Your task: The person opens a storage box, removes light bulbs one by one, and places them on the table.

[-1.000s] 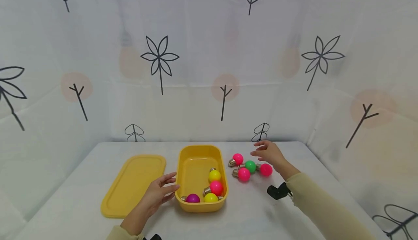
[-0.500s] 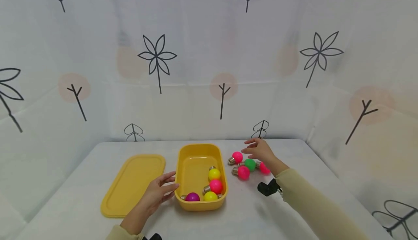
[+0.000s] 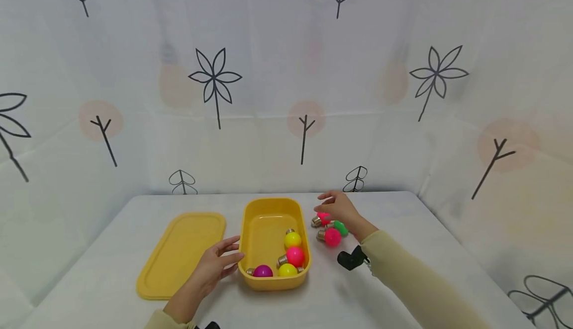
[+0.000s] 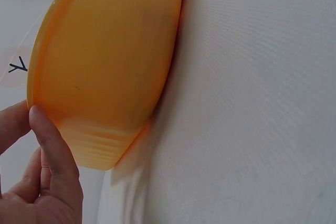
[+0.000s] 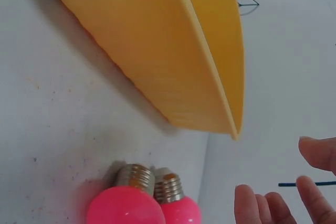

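Note:
My left hand (image 3: pixel 215 267) holds the left rim of the yellow box (image 3: pixel 274 283). In the left wrist view, its thumb and a finger (image 4: pixel 14 124) pinch the edge of the box (image 4: pixel 105 51). Inside the box lie two yellow bulbs, a pink bulb (image 3: pixel 295 256) and a purple bulb (image 3: pixel 262 271). My right hand (image 3: pixel 342 208) hovers, fingers apart and empty, over bulbs on the table right of the box; it partly covers a pink bulb (image 3: pixel 323 219) and a green bulb (image 3: pixel 341 228). Another pink bulb (image 3: pixel 333 237) lies nearer. Two pink bulbs (image 5: pixel 126 205) show in the right wrist view.
Left of the box, a yellow lid (image 3: pixel 181 257) lies flat on the white table (image 3: pixel 358 299). Behind the table hangs a pale curtain (image 3: pixel 264 150) with drawn plants. A black device is on my right wrist, over the sleeve (image 3: pixel 407 274).
My right hand has moved left over the bulbs, from beyond the rightmost pink one, and now hides that one almost wholly. The left hand stays at the box rim.

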Demonstrator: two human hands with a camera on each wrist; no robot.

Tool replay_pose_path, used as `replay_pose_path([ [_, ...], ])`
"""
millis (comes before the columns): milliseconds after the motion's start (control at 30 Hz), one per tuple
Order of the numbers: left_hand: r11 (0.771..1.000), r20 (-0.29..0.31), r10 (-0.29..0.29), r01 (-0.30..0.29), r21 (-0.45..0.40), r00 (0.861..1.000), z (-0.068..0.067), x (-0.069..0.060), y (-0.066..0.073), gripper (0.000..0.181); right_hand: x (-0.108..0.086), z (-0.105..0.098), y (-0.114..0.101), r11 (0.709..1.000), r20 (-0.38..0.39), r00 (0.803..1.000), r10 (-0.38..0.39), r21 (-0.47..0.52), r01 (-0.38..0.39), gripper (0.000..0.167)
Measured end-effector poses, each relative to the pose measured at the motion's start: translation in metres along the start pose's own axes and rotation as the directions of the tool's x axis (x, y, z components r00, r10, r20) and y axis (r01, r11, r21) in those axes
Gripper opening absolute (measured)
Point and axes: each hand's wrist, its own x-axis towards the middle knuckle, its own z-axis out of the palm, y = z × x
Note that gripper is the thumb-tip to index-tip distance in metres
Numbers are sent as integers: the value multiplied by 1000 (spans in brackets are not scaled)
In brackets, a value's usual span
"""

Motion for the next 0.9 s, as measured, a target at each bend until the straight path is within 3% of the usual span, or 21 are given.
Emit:
replay_pose_path([
  [300,1000,5,8,-8,0,1000,0,0,0,54,-5,15,-14,1000,23,1000,-12,-12,13,37],
  [900,1000,21,12,-12,-12,1000,0,0,-2,55,-10,39,-31,999,162,987,-19,29,15,42],
])
